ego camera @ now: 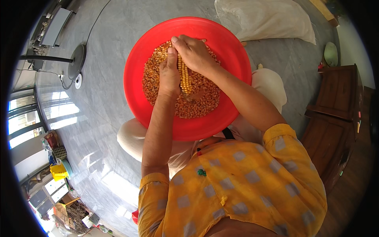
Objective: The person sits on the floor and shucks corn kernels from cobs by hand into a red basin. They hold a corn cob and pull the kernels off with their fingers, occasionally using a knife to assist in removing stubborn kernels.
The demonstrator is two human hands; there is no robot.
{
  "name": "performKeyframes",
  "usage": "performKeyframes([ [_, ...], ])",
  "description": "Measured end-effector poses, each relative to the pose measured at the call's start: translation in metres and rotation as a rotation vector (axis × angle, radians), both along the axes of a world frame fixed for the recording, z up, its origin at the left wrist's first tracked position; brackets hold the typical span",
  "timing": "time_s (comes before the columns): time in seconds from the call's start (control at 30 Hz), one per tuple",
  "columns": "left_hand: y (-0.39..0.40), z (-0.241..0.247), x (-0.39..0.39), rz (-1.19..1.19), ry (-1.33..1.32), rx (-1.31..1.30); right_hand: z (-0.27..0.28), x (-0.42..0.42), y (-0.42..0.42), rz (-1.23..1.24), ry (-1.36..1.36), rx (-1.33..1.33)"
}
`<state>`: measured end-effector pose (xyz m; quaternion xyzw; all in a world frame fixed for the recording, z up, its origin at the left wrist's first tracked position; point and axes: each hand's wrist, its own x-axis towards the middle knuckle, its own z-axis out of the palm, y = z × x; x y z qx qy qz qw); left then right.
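A dried corn cob (184, 75) with rows of yellow kernels lies between my two hands, its lower end pointing toward me. My left hand (170, 72) wraps it from the left, thumb pointing up along it. Around its upper part closes my right hand (195, 53), which hides that end. Both hands are above a wide red plastic basin (237, 68) by my lap. Loose orange corn kernels (201, 105) cover the basin's bottom. Just below the cob is a brownish patch (192, 96), too unclear to name.
A white woven sack (266, 20) lies on the grey floor (109, 38) beyond the basin. A round black stand base (77, 61) with a pole and cords is at left. Dark wooden cabinets (331, 91) line the right, near a pale green gourd-like fruit (331, 54).
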<state>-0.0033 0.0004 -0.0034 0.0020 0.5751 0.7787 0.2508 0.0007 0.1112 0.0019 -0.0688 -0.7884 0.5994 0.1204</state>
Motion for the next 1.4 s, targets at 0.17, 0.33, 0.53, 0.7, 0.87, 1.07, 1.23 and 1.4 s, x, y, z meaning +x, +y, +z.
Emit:
performKeyframes([
  [0.17, -0.002, -0.008, -0.004, 0.046, -0.021, -0.027, -0.001, 0.0, -0.001, -0.021, 0.01, 0.019],
  [0.33, -0.005, -0.016, -0.007, 0.049, -0.051, -0.014, 0.0, 0.0, -0.001, -0.017, 0.015, 0.018],
  [0.53, -0.001, 0.001, 0.001, 0.021, -0.071, 0.039, -0.004, -0.001, 0.0, -0.018, 0.026, 0.03],
  [0.7, 0.004, 0.001, 0.001, 0.076, -0.079, 0.1, -0.005, -0.001, -0.005, -0.011, 0.065, 0.028],
  [0.87, 0.002, -0.001, -0.001, 0.079, -0.028, 0.022, -0.002, 0.0, -0.003, -0.002, 0.017, 0.025],
  [1.07, -0.001, -0.004, -0.003, 0.07, -0.002, -0.005, -0.004, 0.0, -0.004, -0.004, 0.087, 0.007],
  [1.23, -0.002, -0.006, -0.002, 0.063, -0.033, -0.011, -0.004, 0.0, -0.004, -0.009, 0.085, -0.013],
  [1.4, 0.001, -0.002, 0.0, 0.103, -0.054, 0.013, -0.004, 0.0, -0.003, -0.003, 0.039, 0.015],
])
